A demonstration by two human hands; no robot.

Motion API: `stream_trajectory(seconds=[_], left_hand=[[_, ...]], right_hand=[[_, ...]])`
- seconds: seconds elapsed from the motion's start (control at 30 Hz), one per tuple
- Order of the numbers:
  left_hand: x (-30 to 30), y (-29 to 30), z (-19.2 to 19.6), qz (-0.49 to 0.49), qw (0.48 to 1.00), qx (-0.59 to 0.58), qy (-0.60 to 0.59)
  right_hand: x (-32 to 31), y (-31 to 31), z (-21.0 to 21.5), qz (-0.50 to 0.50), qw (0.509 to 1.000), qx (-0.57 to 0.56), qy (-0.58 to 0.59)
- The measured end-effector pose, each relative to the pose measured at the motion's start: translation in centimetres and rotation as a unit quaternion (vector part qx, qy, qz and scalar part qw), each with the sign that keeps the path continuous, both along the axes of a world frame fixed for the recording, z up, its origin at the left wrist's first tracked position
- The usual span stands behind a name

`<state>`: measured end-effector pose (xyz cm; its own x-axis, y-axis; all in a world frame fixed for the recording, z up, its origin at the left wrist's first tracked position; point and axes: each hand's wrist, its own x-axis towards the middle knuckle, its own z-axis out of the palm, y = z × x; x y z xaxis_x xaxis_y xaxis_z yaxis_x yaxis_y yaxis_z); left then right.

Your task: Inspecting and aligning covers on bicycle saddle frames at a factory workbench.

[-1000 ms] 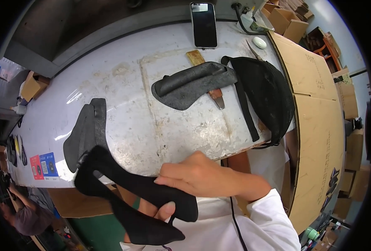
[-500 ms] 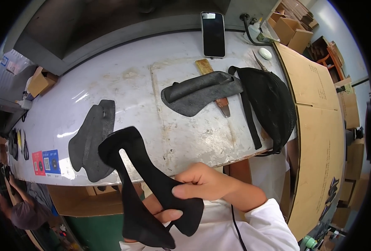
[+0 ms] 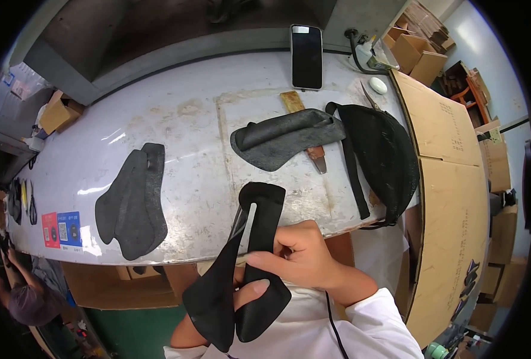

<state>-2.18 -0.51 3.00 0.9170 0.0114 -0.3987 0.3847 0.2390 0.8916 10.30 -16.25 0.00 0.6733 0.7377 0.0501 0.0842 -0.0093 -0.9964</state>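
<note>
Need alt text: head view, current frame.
A person's left hand and right hand hold a black looped piece at the near edge of a worn white table. Beyond are a left grey piece and a right grey piece, the latter over a flat tool beside a black bag; a smartphone is at the back.

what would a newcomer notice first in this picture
Probably the forked black piece held between the left hand and right hand, low in the centre. Next come the dark grey folded pieces on the pale table, one at left, one right of centre. The dark-screened phone stands out at the table's far edge.
</note>
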Motion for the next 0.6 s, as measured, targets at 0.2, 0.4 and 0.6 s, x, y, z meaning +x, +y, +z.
stream_trajectory(seconds=[0.2,0.4,0.6], left_hand=[[0.1,1.1,-0.7,-0.108,0.991,-0.037,-0.075],[-0.7,1.5,-1.5,-0.209,0.969,-0.095,-0.092],[0.6,1.9,-3.4,-0.146,0.95,-0.153,-0.231]], right_hand=[[-0.8,0.2,-0.3,0.026,0.963,0.062,0.262],[-0.9,0.5,0.2,0.153,0.941,0.136,0.269],[-2.3,1.1,-2.2,0.123,0.94,0.23,0.219]])
